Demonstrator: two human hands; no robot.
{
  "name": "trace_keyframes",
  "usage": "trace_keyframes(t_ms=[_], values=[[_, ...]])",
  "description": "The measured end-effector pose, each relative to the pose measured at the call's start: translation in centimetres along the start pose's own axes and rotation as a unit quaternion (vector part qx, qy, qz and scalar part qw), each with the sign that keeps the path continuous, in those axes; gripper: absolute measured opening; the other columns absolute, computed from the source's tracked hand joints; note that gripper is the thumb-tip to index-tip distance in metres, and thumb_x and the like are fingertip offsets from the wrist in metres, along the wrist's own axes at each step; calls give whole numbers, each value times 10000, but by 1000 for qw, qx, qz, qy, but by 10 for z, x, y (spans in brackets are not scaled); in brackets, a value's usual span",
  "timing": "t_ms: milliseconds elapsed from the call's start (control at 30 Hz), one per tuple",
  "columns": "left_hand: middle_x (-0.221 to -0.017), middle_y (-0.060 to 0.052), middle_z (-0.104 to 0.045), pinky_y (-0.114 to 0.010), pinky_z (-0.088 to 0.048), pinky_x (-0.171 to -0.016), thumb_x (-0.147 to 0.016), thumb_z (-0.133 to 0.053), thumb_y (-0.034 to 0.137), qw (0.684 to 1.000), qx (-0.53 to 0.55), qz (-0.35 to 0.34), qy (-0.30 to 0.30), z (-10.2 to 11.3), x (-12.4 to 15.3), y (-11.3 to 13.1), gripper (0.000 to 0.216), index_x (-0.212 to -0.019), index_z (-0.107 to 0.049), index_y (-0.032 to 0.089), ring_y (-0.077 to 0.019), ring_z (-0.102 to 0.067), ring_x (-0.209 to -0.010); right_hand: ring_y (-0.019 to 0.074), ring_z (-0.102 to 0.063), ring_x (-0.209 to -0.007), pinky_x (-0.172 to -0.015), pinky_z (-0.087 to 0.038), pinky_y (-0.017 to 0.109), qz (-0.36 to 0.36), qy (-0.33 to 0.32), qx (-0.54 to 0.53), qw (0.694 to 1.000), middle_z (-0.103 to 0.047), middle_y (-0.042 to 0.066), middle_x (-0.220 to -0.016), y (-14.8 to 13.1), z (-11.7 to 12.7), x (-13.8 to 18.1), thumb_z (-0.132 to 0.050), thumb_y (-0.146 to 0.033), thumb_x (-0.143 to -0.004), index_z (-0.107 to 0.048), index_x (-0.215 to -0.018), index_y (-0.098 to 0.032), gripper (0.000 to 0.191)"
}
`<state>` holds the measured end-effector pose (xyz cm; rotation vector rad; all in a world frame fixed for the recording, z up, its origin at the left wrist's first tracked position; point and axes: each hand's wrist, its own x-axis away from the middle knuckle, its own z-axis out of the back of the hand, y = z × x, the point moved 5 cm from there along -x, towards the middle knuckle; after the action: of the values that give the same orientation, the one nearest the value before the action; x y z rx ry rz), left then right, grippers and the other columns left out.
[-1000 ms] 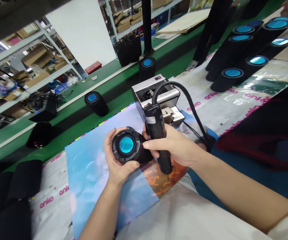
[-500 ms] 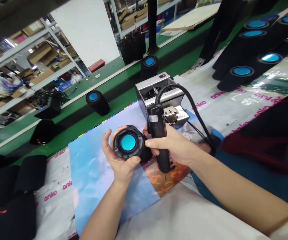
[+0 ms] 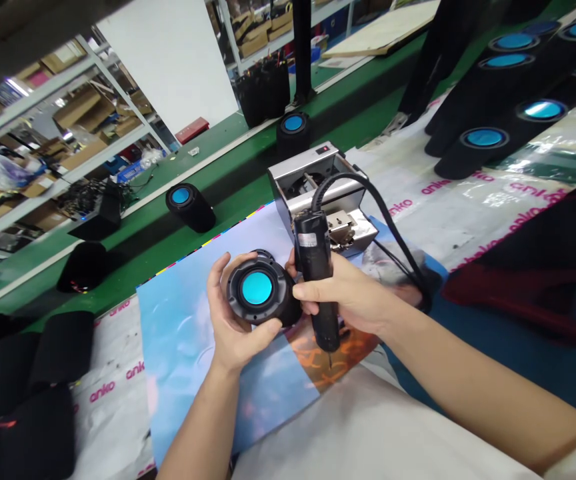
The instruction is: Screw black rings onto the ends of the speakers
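My left hand (image 3: 231,320) is wrapped round a black cylindrical speaker (image 3: 261,293) whose blue round end cap faces me. My right hand (image 3: 351,297) grips a black electric screwdriver (image 3: 315,273) upright, bit pointing down at the printed sheet just right of the speaker. The thumb and fingertips of this hand also touch the speaker's side. A black cable runs from the screwdriver's top and arcs to the right.
A metal screw feeder box (image 3: 318,190) stands right behind the hands. Two black speakers (image 3: 191,207) lie on the green conveyor (image 3: 228,180) beyond. Several more speakers (image 3: 485,140) lie at the upper right. Black fabric sleeves (image 3: 28,387) are piled at the left. Shelves with cartons fill the far left.
The speaker has turned slightly in my left hand, and my fingers have shifted on its rim. The screwdriver has stayed upright in almost the same place.
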<state>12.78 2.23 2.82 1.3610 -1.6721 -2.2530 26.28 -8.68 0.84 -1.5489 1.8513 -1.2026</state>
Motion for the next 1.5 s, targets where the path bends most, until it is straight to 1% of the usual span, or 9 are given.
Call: trace_keyframes(t_ms=[133, 333, 567, 867, 1100, 1200, 1267, 1400, 1500], values=[[-1422, -96, -686, -338, -577, -1083, -771, -967, 408, 999, 11, -21, 38, -1, 2, -4, 931, -1566, -488, 328, -223, -708, -1280, 75, -515, -544, -543, -422, 185, 5, 5, -2, 1000, -541, -41, -665, 0, 0, -2, -956, -377, -661, -562, -988, -151, 559], [-1451, -93, -682, -371, -575, -1077, -791, -955, 385, 997, 37, -49, 44, -4, 3, -10, 922, -1570, -463, 395, -221, -713, -1282, 74, -502, -526, -541, -413, 208, 8, 12, -10, 1000, -536, -43, -670, 1, -1, -4, -961, -383, -664, -571, -963, -149, 545], [-1467, -91, -671, -359, -565, -1094, -836, -916, 369, 995, 35, -74, 49, -3, 5, -8, 845, -1571, -500, 386, -211, -691, -1315, 71, -506, -520, -530, -402, 203, -9, 11, -21, 1000, -536, -55, -663, 1, -4, -3, -956, -382, -656, -564, -976, -150, 558], [-1425, -100, -691, -424, -581, -1077, -866, -857, 463, 994, -4, -75, 77, -1, 9, -9, 730, -1521, -553, 363, -262, -701, -1302, 60, -510, -532, -521, -415, 187, -16, 10, 3, 1000, -545, -63, -662, -2, -7, 2, -977, -403, -659, -531, -989, -150, 609], [-1424, -93, -695, -412, -573, -1091, -861, -860, 447, 994, 6, -78, 81, 1, 11, -9, 722, -1513, -566, 350, -250, -700, -1301, 61, -484, -514, -508, -404, 186, -19, -13, 17, 1000, -548, -63, -642, -3, -12, -1, -987, -426, -642, -530, -1022, -155, 653], [-1428, -100, -692, -449, -561, -1109, -844, -876, 463, 993, -7, -84, 83, 1, 12, -9, 739, -1507, -573, 345, -270, -686, -1319, 71, -495, -523, -516, -407, 179, -22, -20, 27, 999, -545, -61, -606, -5, -13, 0, -950, -405, -694, -498, -1011, -166, 602], [-1433, -100, -690, -436, -559, -1108, -839, -888, 443, 993, 1, -90, 77, 0, 13, -9, 761, -1518, -561, 344, -262, -689, -1312, 79, -511, -538, -528, -413, 173, -24, -23, 33, 999, -555, -52, -593, -5, -13, 0, -929, -382, -725, -496, -1033, -168, 573], [-1428, -87, -690, -395, -565, -1094, -843, -892, 414, 993, 20, -85, 83, -1, 13, -8, 763, -1521, -547, 356, -235, -699, -1292, 80, -512, -557, -546, -438, 179, -31, -21, 24, 999, -569, -54, -645, -2, -11, 2, -955, -409, -697, -526, -1162, -179, 673], [-1419, -87, -690, -398, -568, -1089, -844, -890, 404, 992, 25, -86, 85, 0, 13, -7, 765, -1522, -539, 360, -237, -697, -1295, 72, -497, -551, -536, -428, 172, -28, -11, 20, 999, -550, -62, -637, -1, -12, 3, -966, -431, -686, -535, -1150, -179, 682]])
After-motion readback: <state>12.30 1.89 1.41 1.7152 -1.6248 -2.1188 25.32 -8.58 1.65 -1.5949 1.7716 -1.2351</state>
